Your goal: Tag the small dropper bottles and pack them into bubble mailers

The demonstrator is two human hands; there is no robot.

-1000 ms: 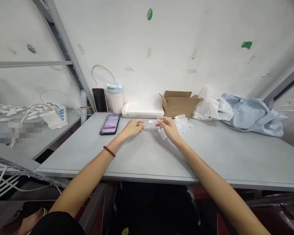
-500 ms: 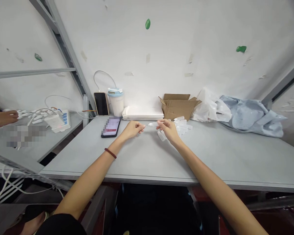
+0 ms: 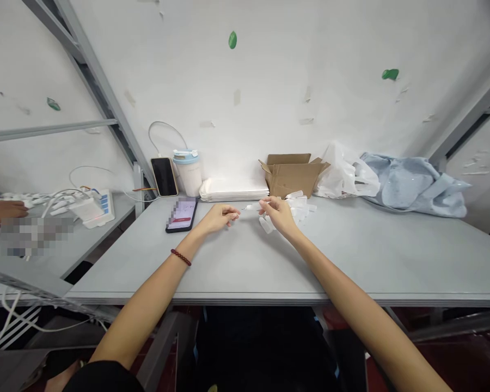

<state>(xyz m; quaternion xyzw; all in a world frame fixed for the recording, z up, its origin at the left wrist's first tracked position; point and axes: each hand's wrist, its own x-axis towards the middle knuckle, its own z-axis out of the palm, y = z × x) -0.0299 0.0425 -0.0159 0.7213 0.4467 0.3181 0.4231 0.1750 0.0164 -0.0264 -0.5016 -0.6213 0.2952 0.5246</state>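
Observation:
My right hand [image 3: 278,213] pinches a small white piece [image 3: 251,207] with a thin tip that points left. Just left of that tip is my left hand [image 3: 221,216], its fingers a little apart and nothing visible between them. Several translucent white pieces [image 3: 304,207] lie in a loose pile beside and behind my right hand, partly hidden by it. Both hands are above the grey table [image 3: 237,267].
Along the wall stand a phone [image 3: 164,177], a cup [image 3: 188,173], a white stack [image 3: 233,189], a cardboard box [image 3: 292,177], a plastic bag [image 3: 347,174] and a blue bundle [image 3: 416,185]. Another phone [image 3: 182,215] lies flat. Another person's hand [image 3: 4,212] is at far left.
My left fingers have parted and come off the tip of the small white piece. My right hand still holds it. The view has shifted slightly.

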